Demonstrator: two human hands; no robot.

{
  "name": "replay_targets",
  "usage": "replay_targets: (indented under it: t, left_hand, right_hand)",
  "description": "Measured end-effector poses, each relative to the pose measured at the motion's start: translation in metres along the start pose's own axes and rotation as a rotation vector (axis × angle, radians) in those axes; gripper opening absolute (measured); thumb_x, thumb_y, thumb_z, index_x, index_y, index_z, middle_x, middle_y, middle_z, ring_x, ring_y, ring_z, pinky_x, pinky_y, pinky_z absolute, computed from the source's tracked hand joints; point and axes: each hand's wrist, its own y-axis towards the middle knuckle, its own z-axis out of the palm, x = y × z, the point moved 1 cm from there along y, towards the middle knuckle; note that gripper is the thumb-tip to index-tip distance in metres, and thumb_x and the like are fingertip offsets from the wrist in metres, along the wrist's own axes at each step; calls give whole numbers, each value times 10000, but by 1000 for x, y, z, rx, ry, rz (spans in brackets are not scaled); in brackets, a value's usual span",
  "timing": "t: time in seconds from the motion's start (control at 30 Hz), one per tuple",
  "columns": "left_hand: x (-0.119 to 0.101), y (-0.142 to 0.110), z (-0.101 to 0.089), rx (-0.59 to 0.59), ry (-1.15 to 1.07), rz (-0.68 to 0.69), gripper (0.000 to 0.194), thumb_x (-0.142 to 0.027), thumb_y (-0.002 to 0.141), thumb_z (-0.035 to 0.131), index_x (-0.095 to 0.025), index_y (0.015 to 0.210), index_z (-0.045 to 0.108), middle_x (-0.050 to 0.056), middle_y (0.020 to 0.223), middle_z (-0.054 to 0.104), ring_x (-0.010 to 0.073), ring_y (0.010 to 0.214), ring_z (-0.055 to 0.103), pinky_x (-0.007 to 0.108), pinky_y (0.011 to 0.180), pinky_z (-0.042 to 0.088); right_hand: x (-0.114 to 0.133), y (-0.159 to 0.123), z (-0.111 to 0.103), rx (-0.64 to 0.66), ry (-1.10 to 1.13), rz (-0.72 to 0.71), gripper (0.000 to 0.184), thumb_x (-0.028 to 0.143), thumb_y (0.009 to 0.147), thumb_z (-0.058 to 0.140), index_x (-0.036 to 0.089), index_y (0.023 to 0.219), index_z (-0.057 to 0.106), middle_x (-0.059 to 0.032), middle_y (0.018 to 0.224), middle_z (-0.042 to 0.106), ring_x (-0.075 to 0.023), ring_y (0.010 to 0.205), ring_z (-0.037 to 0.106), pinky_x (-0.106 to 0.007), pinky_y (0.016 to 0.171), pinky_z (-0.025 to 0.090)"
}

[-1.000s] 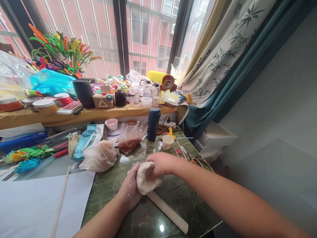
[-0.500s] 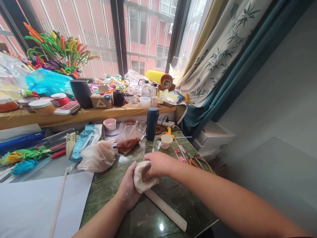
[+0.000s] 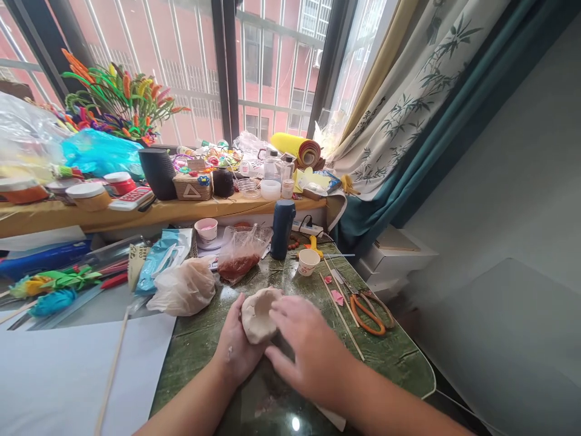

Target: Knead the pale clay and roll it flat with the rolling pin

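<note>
My left hand (image 3: 236,348) is wrapped round the left side of a lump of pale clay (image 3: 254,324) shaped like a small thick bowl. Its hollow faces up and towards the right, and the rim is uneven. At the bowl's right side is my right hand (image 3: 311,354), slightly blurred, with fingers stretched and the thumb apart below. Its fingertips overlap the right rim; whether they touch the clay I cannot make out. A pale rod (image 3: 333,419) lies on the table, mostly covered by my right hand and forearm.
Scissors with orange handles (image 3: 370,315) and thin sticks (image 3: 347,327) lie to the right. Beyond the clay stand a paper cup (image 3: 308,261), a dark blue bottle (image 3: 282,230) and a bag of reddish-brown material (image 3: 238,263). White paper (image 3: 77,375) covers the left side.
My right hand has come out of the clay's hollow, moved down and right, and spread its fingers. The hollow now shows more. My left hand keeps its hold.
</note>
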Motion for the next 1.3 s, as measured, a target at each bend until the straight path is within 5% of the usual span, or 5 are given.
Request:
replay_targets:
  t: [0.13,0.27,0.53,0.73,1.3]
  left_hand:
    - [2,-1,0,72,9,-88,582,-515,967,482,-95,1317,680,164,1223,759,383,1275,627,508,1168,377]
    - [3,-4,0,25,1,-65,565,-494,979,475,-116,1358,655,149,1236,757,368,1252,648,491,1171,378]
    - [2,-3,5,35,1,-32,523,-441,1002,468,-88,1329,673,157,1256,748,361,1289,620,477,1200,334]
    - [3,-2,3,73,24,-50,530,-461,1003,468,-87,1302,696,157,1260,747,368,1295,615,475,1207,326]
    - [2,-3,3,69,36,-14,533,-472,995,472,-95,1290,707,149,1252,752,360,1291,619,466,1197,347]
  right_hand:
    - [7,-9,33,71,31,-29,770,277,813,753,205,1528,479,-132,1470,589,-360,1415,451,-547,1288,113]
    - [3,-5,47,54,-2,-6,722,183,845,649,137,1537,450,-168,1446,603,-337,1415,456,-537,1297,74]
    - [0,-7,35,-15,-14,-91,432,171,928,553,204,1357,596,-76,1321,687,-234,1336,531,-488,1304,82]
    - [-6,-5,36,17,-85,-115,628,118,911,520,196,1526,424,-58,1539,533,-210,1496,347,-475,1308,58]
    - [-4,-6,33,80,-120,-139,624,122,889,511,164,1507,434,-101,1526,545,-220,1508,341,-517,1299,75]
